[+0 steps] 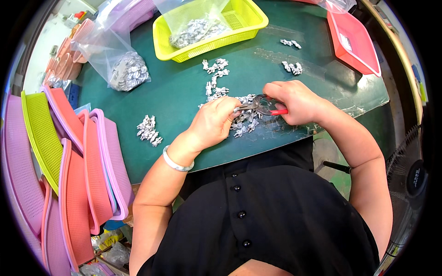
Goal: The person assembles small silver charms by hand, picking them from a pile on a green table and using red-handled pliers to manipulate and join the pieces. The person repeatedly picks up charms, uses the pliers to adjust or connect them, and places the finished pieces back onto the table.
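My right hand (pixel 297 102) is closed round the red handles of a pair of pliers (pixel 258 106), whose dark jaws point left toward my other hand. Fingers pinched, my left hand (pixel 212 117) holds a small silvery metal piece at the jaw tips; the fingers hide most of it. Beneath and around both hands lies a loose pile of small silver metal figures (pixel 246 125). More figures (pixel 216 76) trail away from the pile toward the yellow-green basket. A separate heap of figures (pixel 148 130) sits left of my left forearm.
A yellow-green basket (pixel 251 31) with a bag of metal parts stands at the back of the green table (pixel 179 92). Another clear bag of parts (pixel 129 71) lies left of it. A pink basket (pixel 354 62) stands at right. Stacked baskets (pixel 76 193) crowd the left; a fan (pixel 410 179) is at right.
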